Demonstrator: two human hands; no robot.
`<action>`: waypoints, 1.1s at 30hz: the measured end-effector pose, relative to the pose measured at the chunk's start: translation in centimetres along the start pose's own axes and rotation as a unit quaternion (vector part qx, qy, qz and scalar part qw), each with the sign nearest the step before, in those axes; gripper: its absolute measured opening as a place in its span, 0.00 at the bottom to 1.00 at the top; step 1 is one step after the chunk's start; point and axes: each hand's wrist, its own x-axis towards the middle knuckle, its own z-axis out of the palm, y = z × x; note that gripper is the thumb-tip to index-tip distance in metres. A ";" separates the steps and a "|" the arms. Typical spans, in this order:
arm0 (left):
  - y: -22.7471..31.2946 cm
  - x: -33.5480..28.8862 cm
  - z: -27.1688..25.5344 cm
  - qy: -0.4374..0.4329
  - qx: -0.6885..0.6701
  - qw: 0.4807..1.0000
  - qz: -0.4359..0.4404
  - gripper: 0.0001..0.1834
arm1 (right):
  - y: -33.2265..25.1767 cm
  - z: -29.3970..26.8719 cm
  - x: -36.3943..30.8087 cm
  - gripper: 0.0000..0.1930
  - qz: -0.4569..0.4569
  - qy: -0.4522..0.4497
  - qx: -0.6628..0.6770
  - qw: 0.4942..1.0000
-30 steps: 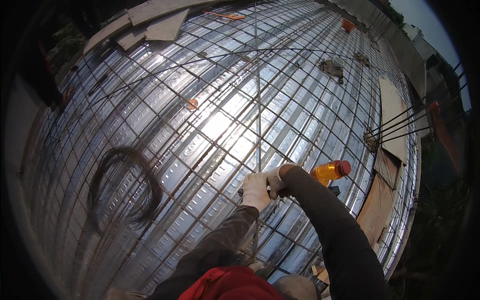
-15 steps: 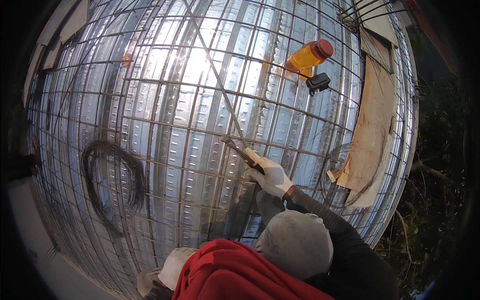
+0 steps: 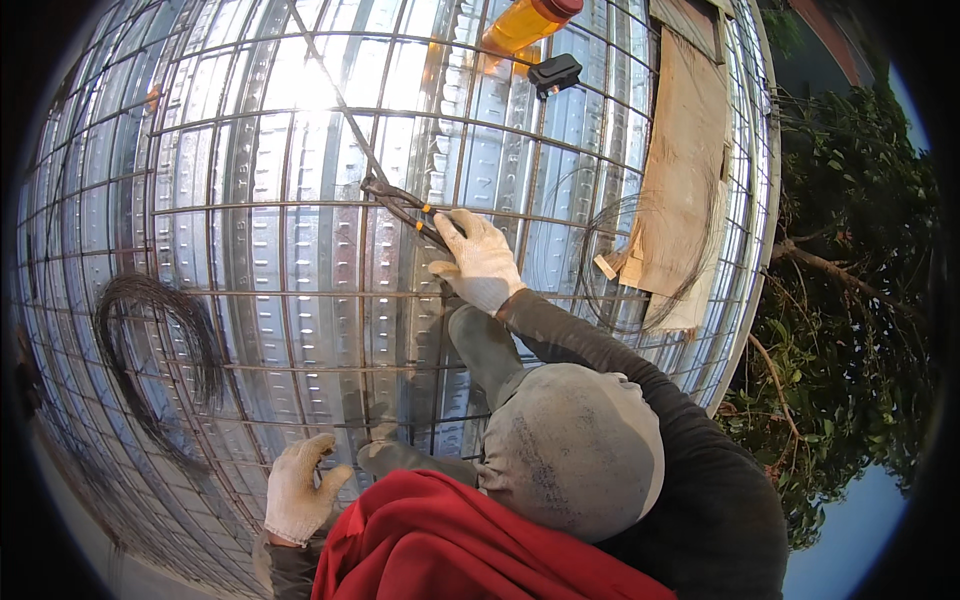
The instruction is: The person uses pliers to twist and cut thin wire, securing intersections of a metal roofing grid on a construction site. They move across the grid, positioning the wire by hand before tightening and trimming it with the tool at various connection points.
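My right hand (image 3: pixel 480 262), in a pale work glove, is closed round the handles of a pair of pincers (image 3: pixel 402 207). Its handles are dark with yellow bands and stand somewhat apart. The jaws are at a crossing in the steel rebar mesh (image 3: pixel 270 205), where a diagonal bar (image 3: pixel 345 112) also ends. Whether they grip a wire there is too small to see. Low on the left, my gloved left hand (image 3: pixel 300 490) hovers over the mesh with fingers loosely bent and thumb apart, holding nothing visible.
Ribbed metal decking (image 3: pixel 265 255) lies under the mesh. A bundle of dark tie wire (image 3: pixel 205 345) rests at left, and a thin wire coil (image 3: pixel 590 290) by a plywood strip (image 3: pixel 680 170). An orange bottle (image 3: pixel 520 28) and black case (image 3: pixel 553 74) lie far off. Trees (image 3: pixel 840 230) border the deck's right edge.
My left hand has come out forward from beside the red cloth, its fingers now showing. The pincers remain at the bar crossing with handles spread wider. The whole view has shifted.
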 end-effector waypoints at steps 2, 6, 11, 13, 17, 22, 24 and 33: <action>0.4 0.4 -0.2 -0.017 0.023 0.999 0.017 0.26 | 1.2 -0.9 -1.9 0.33 0.001 0.014 -0.004 1.000; 1.4 1.8 -0.5 -0.027 -0.004 1.000 0.009 0.27 | 4.8 -2.0 -6.9 0.25 0.210 0.167 0.012 0.963; 1.5 2.8 -0.7 -0.029 0.000 1.000 -0.010 0.26 | 7.9 -0.9 -11.4 0.24 0.399 0.118 0.104 0.903; 1.9 2.7 -0.7 -0.026 0.019 0.999 -0.018 0.26 | 7.7 0.5 -11.6 0.21 0.386 0.057 0.106 0.914; 4.1 1.7 -0.1 -0.045 0.025 0.999 0.000 0.24 | 8.3 1.8 -11.4 0.16 0.390 0.115 0.049 0.913; 6.2 -2.5 5.5 -0.028 0.023 0.999 0.028 0.23 | 9.4 -0.3 -10.9 0.18 0.414 0.013 0.104 0.904; 8.2 -4.6 6.3 -0.051 0.003 0.999 0.010 0.23 | 10.4 -2.1 -11.6 0.19 0.432 0.039 0.150 0.889; 15.5 -19.7 6.8 -0.076 -0.047 0.991 -0.096 0.24 | 8.2 -20.0 -19.3 0.20 0.538 0.101 0.097 0.831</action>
